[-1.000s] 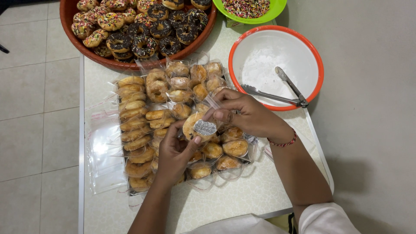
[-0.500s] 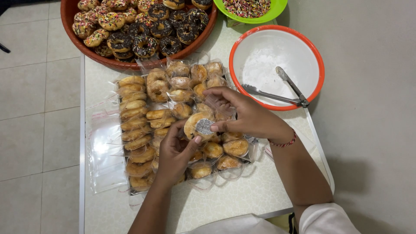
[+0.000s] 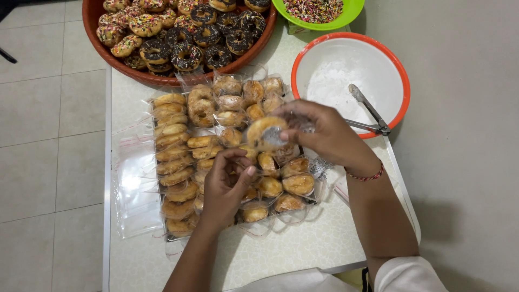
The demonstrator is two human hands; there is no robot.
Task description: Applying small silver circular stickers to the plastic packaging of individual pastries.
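Golden-brown bagged doughnut (image 3: 263, 132) gripped in right hand (image 3: 324, 135), raised just above rows of bagged doughnuts (image 3: 216, 157) on white table (image 3: 303, 249); clear wrap glossy, glaze pale. Left hand (image 3: 227, 186) half-curled, fingertips touching packs below, holding nothing visible. Beyond: brown tray of sprinkled and chocolate doughnuts (image 3: 184, 32), white bowl (image 3: 346, 75) with metal tongs (image 3: 370, 113), green bowl of sprinkles (image 3: 316, 10), empty clear bags (image 3: 132, 184) at left.

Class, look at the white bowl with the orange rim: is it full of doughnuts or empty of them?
Empty of doughnuts. The white bowl shows its bare inside with a powdery white film, and only metal tongs rest across its rim.
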